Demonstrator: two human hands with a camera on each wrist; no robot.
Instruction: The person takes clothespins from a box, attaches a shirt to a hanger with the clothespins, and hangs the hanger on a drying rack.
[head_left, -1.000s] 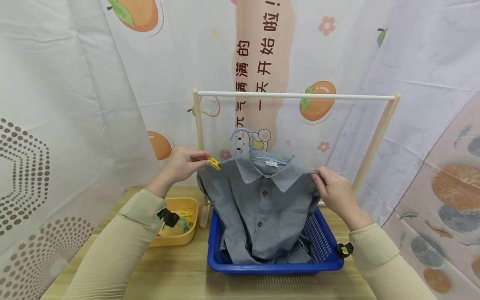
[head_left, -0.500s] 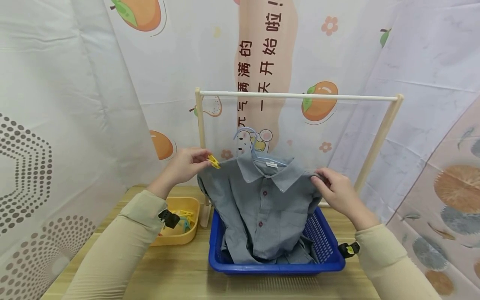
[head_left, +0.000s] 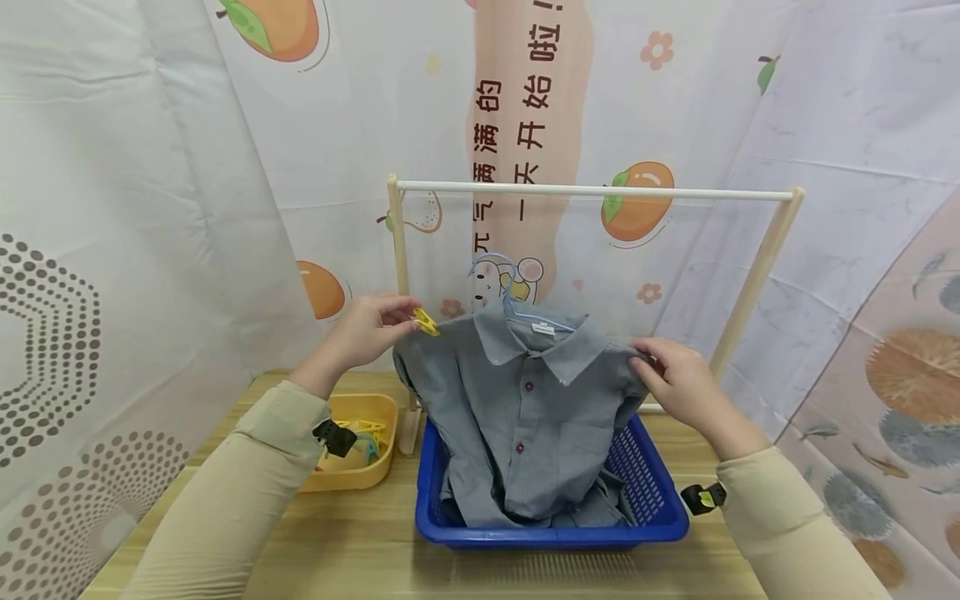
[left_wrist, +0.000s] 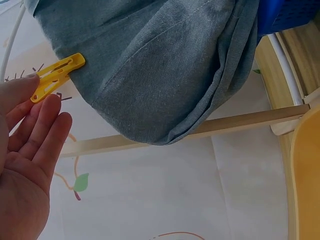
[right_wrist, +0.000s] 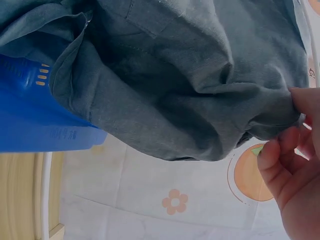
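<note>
A grey-blue buttoned shirt point(head_left: 558, 417) hangs on a light blue hanger point(head_left: 512, 283), its lower part resting in the blue basket point(head_left: 551, 537). At the shirt's left shoulder, my left hand point(head_left: 365, 332) pinches a yellow clothespin point(head_left: 426, 322) between thumb and fingers. In the left wrist view, the tip of the clothespin point(left_wrist: 59, 76) overlaps the shoulder cloth. My right hand point(head_left: 686, 383) pinches the opposite shoulder of the shirt between thumb and fingertips, as the right wrist view also shows with the shirt cloth point(right_wrist: 200, 100) drooping in folds.
Behind the shirt stands a rack with a white rail point(head_left: 592, 192) and wooden posts. A yellow bin point(head_left: 367, 477) holding several clothespins sits left of the basket on the wooden table point(head_left: 337, 542). Printed curtains point(head_left: 360, 108) enclose the back and sides.
My right hand has shifted slightly to the right at the shirt's shoulder. The hanger's hook has turned a little, while my left hand with the clothespin stays nearly in place.
</note>
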